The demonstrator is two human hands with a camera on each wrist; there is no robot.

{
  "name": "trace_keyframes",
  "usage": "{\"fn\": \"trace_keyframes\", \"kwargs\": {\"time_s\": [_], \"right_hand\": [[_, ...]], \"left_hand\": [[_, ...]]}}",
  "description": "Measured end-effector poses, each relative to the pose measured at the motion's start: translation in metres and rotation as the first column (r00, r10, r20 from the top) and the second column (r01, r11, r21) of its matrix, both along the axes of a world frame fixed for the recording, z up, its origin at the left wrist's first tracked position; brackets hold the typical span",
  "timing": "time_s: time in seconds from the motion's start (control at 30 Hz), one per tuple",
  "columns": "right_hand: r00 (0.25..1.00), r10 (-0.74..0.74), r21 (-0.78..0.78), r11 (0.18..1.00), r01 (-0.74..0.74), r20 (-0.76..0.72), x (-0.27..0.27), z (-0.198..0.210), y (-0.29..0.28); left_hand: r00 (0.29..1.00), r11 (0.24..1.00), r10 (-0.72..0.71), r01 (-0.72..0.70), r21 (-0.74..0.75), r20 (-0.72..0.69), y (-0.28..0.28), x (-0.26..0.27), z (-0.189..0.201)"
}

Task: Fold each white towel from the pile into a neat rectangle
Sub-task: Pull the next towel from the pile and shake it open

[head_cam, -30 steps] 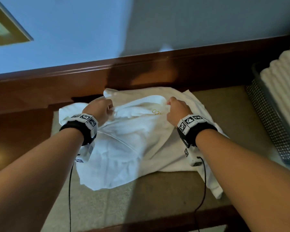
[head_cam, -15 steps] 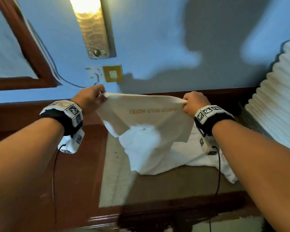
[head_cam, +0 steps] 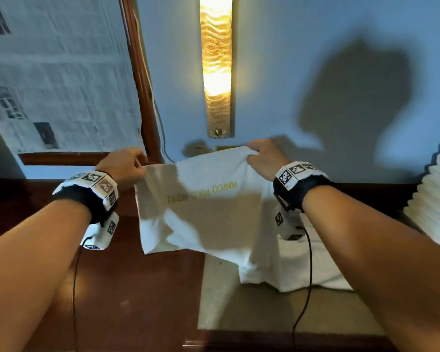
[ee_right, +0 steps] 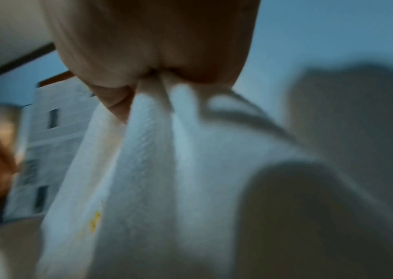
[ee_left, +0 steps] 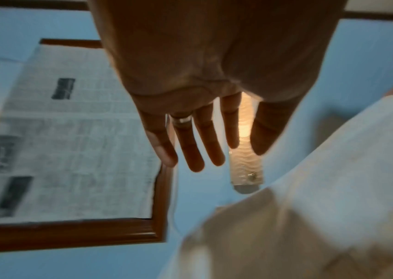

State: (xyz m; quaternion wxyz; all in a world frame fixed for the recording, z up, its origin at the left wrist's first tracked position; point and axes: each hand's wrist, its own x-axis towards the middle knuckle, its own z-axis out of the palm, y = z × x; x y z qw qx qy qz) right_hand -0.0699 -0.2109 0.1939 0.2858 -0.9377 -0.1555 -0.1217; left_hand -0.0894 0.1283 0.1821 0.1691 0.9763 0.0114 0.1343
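The towel (head_cam: 208, 207) hangs in the air above the table (head_cam: 239, 301), stretched between both hands so it falls flat for folding. The right hand (head_cam: 264, 158) pinches its top right corner. The left hand (head_cam: 123, 166) meets the top left corner; whether its grip has closed I cannot tell, since the wrist view shows straight fingers.

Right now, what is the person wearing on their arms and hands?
Both forearms are bare, no sleeves. Each wrist carries a black band topped with white blocks printed with black square-pattern markers, and a white marker-covered unit hangs beneath each wrist. A thin black cable runs down from each unit. The left hand wears a silver ring on one finger.
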Motion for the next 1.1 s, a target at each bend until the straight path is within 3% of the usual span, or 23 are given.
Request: {"fn": "trace_keyframes", "kwargs": {"time_s": [0.1, 0.17, 0.23, 0.33, 0.47, 0.6, 0.73, 0.8, 0.93, 1.1], "right_hand": [[0.989, 0.145, -0.205, 0.969, -0.141, 0.008, -0.006, 0.006, 0.036], [0.978, 0.208, -0.314, 0.931, -0.188, 0.032, -0.004, 0.009, 0.054], [0.973, 0.231, -0.354, 0.912, -0.205, 0.031, 0.005, 0.009, 0.064], [0.977, 0.215, -0.384, 0.903, -0.192, 0.016, 0.026, 0.008, 0.063], [0.983, 0.182, -0.363, 0.918, -0.157, 0.035, 0.062, 0.008, 0.052], [0.982, 0.187, -0.428, 0.89, -0.16, 0.02, 0.087, 0.007, 0.049], [0.994, 0.095, -0.455, 0.884, -0.105, -0.044, 0.105, -0.002, 0.032], [0.998, 0.046, -0.399, 0.915, -0.063, -0.051, 0.11, -0.008, 0.025], [0.995, -0.097, -0.126, 0.988, 0.092, -0.037, 0.115, -0.023, 0.012], [0.965, -0.259, 0.23, 0.937, 0.263, -0.048, 0.114, -0.038, 0.022]], "left_hand": [[0.973, 0.962, -0.215, 0.198, -0.189, -0.078, -0.043, -0.002, -0.016], [0.928, 0.874, -0.351, 0.279, -0.397, -0.122, -0.074, 0.0, -0.031], [0.927, 0.82, -0.373, 0.306, -0.483, -0.046, -0.093, 0.01, -0.049], [0.946, 0.813, -0.319, 0.305, -0.495, 0.058, -0.097, 0.031, -0.059], [0.962, 0.825, -0.236, 0.274, -0.494, 0.14, -0.084, 0.061, -0.044], [0.956, 0.79, -0.24, 0.292, -0.539, 0.166, -0.069, 0.079, -0.027], [0.95, 0.874, -0.265, 0.31, -0.374, 0.167, -0.052, 0.087, -0.014], [0.953, 0.906, -0.261, 0.297, -0.301, 0.156, -0.041, 0.093, -0.01], [0.95, 0.922, -0.265, 0.3, -0.244, 0.166, -0.023, 0.096, -0.002], [0.945, 0.929, -0.278, 0.31, -0.203, 0.171, 0.012, 0.088, 0.004]]}}
